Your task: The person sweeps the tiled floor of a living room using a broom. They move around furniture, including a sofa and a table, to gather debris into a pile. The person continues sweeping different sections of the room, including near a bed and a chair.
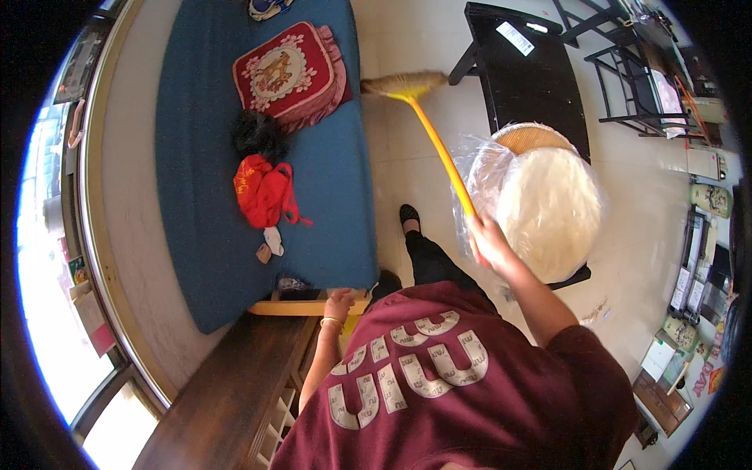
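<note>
My right hand (490, 241) is closed around the yellow handle of a broom (437, 141). The broom's bristle head (405, 83), slightly blurred, is low over the tiled floor, between the blue-covered bed (329, 194) and a leg of the black bench. My left hand (339, 304) is at the end of a light wooden board (288, 308), its fingers loosely bent. Whether it touches the board cannot be made out, and nothing shows in its grasp. Close to my right forearm lies a round, pale sheet-like thing in clear plastic (552, 214), over a woven tray (534, 140).
The black bench (529, 76) carries the tray, a paper strip (514, 38) and a small white item. On the bed lie a red embroidered cushion (282, 70), a black furry thing (258, 135) and a red cloth bag (261, 191). A dark wooden cabinet (229, 382) stands at lower left.
</note>
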The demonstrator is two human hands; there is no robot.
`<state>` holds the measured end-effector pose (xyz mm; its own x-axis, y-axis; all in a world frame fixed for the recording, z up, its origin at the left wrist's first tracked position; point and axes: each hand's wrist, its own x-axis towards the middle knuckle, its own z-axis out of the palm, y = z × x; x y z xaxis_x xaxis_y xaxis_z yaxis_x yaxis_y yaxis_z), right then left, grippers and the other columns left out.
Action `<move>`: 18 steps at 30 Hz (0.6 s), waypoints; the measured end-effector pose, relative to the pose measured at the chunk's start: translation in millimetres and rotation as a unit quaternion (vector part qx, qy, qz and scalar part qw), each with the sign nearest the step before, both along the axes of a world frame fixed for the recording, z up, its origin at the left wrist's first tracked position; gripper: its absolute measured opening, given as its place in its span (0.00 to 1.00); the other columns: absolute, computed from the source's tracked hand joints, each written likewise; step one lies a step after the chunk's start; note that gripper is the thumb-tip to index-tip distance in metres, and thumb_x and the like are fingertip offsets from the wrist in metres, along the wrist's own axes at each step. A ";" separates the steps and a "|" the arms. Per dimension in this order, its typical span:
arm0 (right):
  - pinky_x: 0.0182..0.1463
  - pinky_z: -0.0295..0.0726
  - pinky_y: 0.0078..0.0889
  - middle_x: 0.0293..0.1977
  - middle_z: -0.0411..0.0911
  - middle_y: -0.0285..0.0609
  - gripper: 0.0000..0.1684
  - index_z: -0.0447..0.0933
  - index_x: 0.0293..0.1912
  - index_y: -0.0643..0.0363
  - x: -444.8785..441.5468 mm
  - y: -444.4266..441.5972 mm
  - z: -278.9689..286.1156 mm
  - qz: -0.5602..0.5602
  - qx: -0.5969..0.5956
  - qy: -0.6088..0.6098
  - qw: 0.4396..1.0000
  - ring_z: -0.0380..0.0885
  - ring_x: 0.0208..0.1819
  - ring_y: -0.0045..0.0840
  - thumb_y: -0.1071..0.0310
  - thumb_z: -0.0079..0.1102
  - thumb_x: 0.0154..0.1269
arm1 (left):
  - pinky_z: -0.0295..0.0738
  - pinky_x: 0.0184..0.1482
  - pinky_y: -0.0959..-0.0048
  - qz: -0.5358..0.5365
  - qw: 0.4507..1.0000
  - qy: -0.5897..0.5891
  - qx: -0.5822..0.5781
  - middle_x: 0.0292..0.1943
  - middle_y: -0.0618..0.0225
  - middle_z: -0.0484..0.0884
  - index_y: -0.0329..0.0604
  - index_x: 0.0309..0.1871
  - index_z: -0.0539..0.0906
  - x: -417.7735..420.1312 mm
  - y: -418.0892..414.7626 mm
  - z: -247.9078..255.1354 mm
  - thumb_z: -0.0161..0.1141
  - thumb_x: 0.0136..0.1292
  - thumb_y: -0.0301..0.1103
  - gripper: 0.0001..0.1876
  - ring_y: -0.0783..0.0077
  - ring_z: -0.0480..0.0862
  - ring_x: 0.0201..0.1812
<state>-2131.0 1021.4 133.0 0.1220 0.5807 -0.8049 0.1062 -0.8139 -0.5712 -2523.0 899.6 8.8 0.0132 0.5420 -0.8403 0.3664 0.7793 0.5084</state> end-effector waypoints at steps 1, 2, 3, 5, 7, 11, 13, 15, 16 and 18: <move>0.07 0.60 0.22 0.12 0.65 0.34 0.20 0.63 0.36 0.60 -2.8 29.7 -6.5 0.016 0.006 -0.016 1.000 0.62 0.07 0.18 0.50 0.38 0.66 | 0.72 0.30 0.78 0.009 1.000 -0.001 -0.007 0.31 0.65 0.81 0.39 0.48 0.74 1.6 -1.7 1.3 0.50 0.58 0.32 0.15 0.75 0.79 0.30; 0.07 0.60 0.22 0.12 0.66 0.34 0.19 0.63 0.38 0.58 1.3 52.9 -37.0 0.031 0.020 -0.058 0.998 0.62 0.07 0.18 0.51 0.39 0.65 | 0.72 0.30 0.78 0.009 1.000 0.005 -0.015 0.31 0.65 0.81 0.38 0.47 0.74 0.9 -5.1 2.4 0.50 0.58 0.32 0.15 0.75 0.79 0.29; 0.07 0.61 0.23 0.13 0.66 0.34 0.17 0.63 0.39 0.56 2.8 79.2 -58.4 0.047 0.037 -0.083 0.995 0.62 0.07 0.18 0.51 0.40 0.65 | 0.72 0.30 0.78 0.010 1.000 0.012 -0.024 0.31 0.65 0.81 0.38 0.47 0.74 -1.0 -11.8 2.1 0.50 0.58 0.32 0.15 0.75 0.79 0.29; 0.11 0.67 0.23 0.16 0.69 0.36 0.22 0.59 0.57 0.48 1.8 131.2 -77.7 0.087 0.041 -0.158 0.983 0.67 0.10 0.20 0.56 0.40 0.65 | 0.72 0.29 0.78 -0.022 0.999 0.030 -0.017 0.30 0.64 0.81 0.37 0.47 0.74 -8.6 -25.8 0.5 0.50 0.58 0.32 0.15 0.75 0.79 0.29; 0.14 0.71 0.23 0.20 0.73 0.39 0.25 0.54 0.61 0.40 3.2 171.4 -84.0 0.134 0.050 -0.190 0.971 0.70 0.13 0.21 0.60 0.39 0.65 | 0.72 0.29 0.78 -0.089 0.995 0.052 0.013 0.31 0.64 0.81 0.36 0.47 0.74 -20.8 -44.2 0.6 0.49 0.58 0.31 0.15 0.75 0.79 0.29; 0.15 0.71 0.24 0.22 0.72 0.38 0.24 0.58 0.60 0.38 21.8 179.0 -140.0 0.077 -0.018 -0.147 0.986 0.70 0.14 0.21 0.60 0.37 0.63 | 0.72 0.30 0.77 0.100 0.993 0.034 -0.053 0.32 0.64 0.80 0.37 0.47 0.74 -23.8 -71.5 4.5 0.51 0.57 0.30 0.14 0.73 0.79 0.29; 0.14 0.70 0.25 0.21 0.70 0.39 0.25 0.57 0.60 0.38 14.1 149.2 -139.7 0.112 -0.050 -0.169 0.978 0.69 0.13 0.22 0.63 0.35 0.62 | 0.72 0.32 0.76 0.110 0.991 0.036 -0.065 0.33 0.64 0.80 0.37 0.47 0.74 -3.9 -63.7 28.6 0.51 0.57 0.30 0.14 0.72 0.79 0.30; 0.11 0.68 0.27 0.19 0.70 0.41 0.27 0.54 0.61 0.38 7.4 97.8 -140.4 0.115 -0.071 -0.146 0.980 0.68 0.12 0.24 0.65 0.33 0.61 | 0.71 0.34 0.76 0.127 0.988 0.007 -0.089 0.35 0.64 0.80 0.38 0.48 0.74 0.1 -69.8 31.0 0.52 0.57 0.31 0.15 0.73 0.79 0.34; 0.10 0.67 0.27 0.19 0.70 0.43 0.27 0.54 0.61 0.37 6.9 66.8 -148.9 0.100 -0.067 -0.139 0.983 0.67 0.10 0.25 0.65 0.33 0.62 | 0.71 0.34 0.76 0.092 0.992 0.019 -0.087 0.36 0.64 0.80 0.38 0.48 0.74 2.4 -68.7 30.3 0.52 0.57 0.31 0.15 0.73 0.79 0.34; 0.08 0.64 0.30 0.10 0.63 0.38 0.24 0.54 0.62 0.42 1.0 3.9 -126.9 0.098 -0.064 -0.134 0.984 0.62 0.06 0.24 0.60 0.32 0.66 | 0.71 0.34 0.76 0.034 0.998 0.022 -0.058 0.36 0.63 0.80 0.38 0.48 0.74 0.6 -72.0 22.9 0.51 0.57 0.32 0.15 0.72 0.79 0.35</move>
